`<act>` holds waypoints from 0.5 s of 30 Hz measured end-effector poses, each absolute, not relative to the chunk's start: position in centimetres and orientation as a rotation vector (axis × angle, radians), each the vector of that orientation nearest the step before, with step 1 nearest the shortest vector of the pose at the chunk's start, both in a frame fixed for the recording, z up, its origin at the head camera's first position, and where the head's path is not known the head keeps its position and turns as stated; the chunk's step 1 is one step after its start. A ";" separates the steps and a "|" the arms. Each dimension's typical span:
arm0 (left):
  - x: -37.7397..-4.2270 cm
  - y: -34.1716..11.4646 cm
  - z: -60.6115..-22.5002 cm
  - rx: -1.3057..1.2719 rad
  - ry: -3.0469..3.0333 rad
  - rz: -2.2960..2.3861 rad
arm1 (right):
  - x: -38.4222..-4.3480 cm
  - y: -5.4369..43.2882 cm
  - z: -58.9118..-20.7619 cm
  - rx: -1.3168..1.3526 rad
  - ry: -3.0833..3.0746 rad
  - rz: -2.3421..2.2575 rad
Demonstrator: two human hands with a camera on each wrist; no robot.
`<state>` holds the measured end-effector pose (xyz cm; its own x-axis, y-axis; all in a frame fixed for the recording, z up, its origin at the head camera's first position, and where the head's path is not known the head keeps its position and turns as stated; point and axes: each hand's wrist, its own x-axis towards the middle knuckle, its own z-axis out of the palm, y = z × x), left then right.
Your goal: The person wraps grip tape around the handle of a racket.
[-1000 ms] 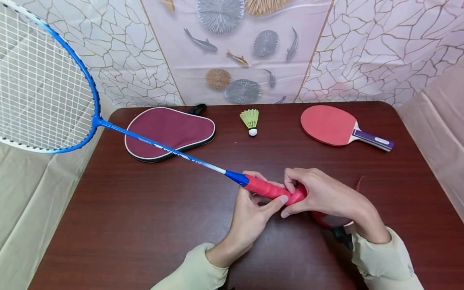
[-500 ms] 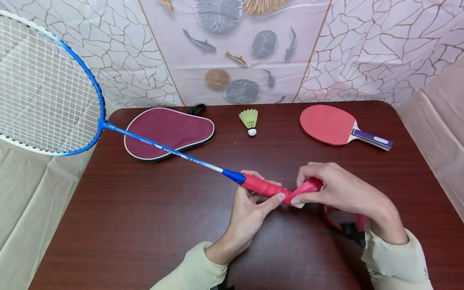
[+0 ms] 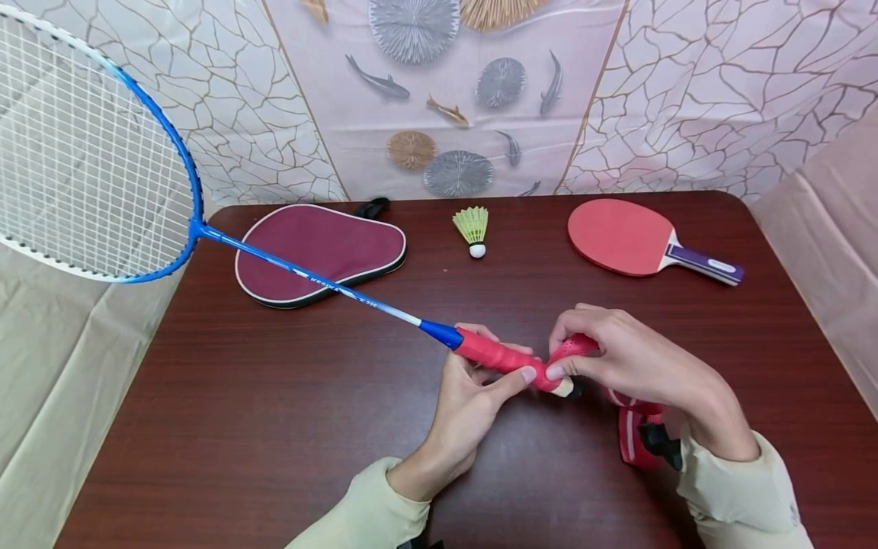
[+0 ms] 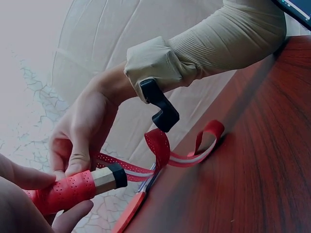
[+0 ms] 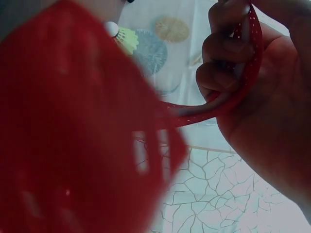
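My left hand (image 3: 466, 404) holds the handle of a blue and white badminton racket (image 3: 384, 307), its head pointing up and left. Red perforated grip tape (image 3: 494, 352) is wound round most of the handle. A bare wooden stretch ending in a black butt (image 4: 117, 175) shows past the wrapping in the left wrist view. Close beside it, my right hand (image 3: 638, 358) pinches the tape between thumb and fingers at the handle. From that hand the loose tape (image 4: 158, 148) hangs in curls towards the table. In the right wrist view blurred red tape covers much of the picture.
A maroon paddle case (image 3: 322, 248) lies at the back left of the brown table (image 3: 274, 427). Behind the hands are a yellow shuttlecock (image 3: 472, 227) and, farther right, a red table tennis paddle (image 3: 617, 236). Patterned cloth (image 3: 501, 137) hangs along the back.
My right hand first moved right, drawing the tape off from the handle, then came slightly back left. The bare handle end has come into view. My left hand has hardly moved.
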<state>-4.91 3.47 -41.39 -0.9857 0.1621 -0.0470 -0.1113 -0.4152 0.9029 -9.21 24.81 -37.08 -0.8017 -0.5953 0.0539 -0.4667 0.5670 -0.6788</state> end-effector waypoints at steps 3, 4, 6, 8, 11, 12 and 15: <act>-4.9 3.4 -41.4 0.064 1.611 2.503 | -9.3 24.7 -37.2 -0.911 2.640 -1.021; -4.9 3.4 -41.4 0.066 1.621 2.499 | -9.3 24.7 -37.3 -0.920 2.649 -1.006; -4.8 3.4 -41.4 0.073 1.630 2.495 | -9.3 24.7 -37.3 -0.928 2.639 -0.990; -4.8 3.4 -41.3 0.077 1.630 2.497 | -9.4 24.8 -37.4 -0.939 2.623 -0.970; -4.7 3.5 -41.4 0.098 1.631 2.509 | -9.5 24.9 -37.6 -0.978 2.582 -0.945; -4.7 3.5 -41.4 0.104 1.634 2.513 | -9.6 24.9 -37.6 -0.998 2.571 -0.942; -4.7 3.6 -41.5 0.125 1.659 2.519 | -9.6 25.0 -37.7 -1.035 2.511 -0.958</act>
<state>-4.66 3.63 -41.46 -0.9890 0.1477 0.0016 -0.0568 -0.3904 0.9189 -9.65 25.04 -37.73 -0.7118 -0.7023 0.0094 -0.5301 0.5284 -0.6632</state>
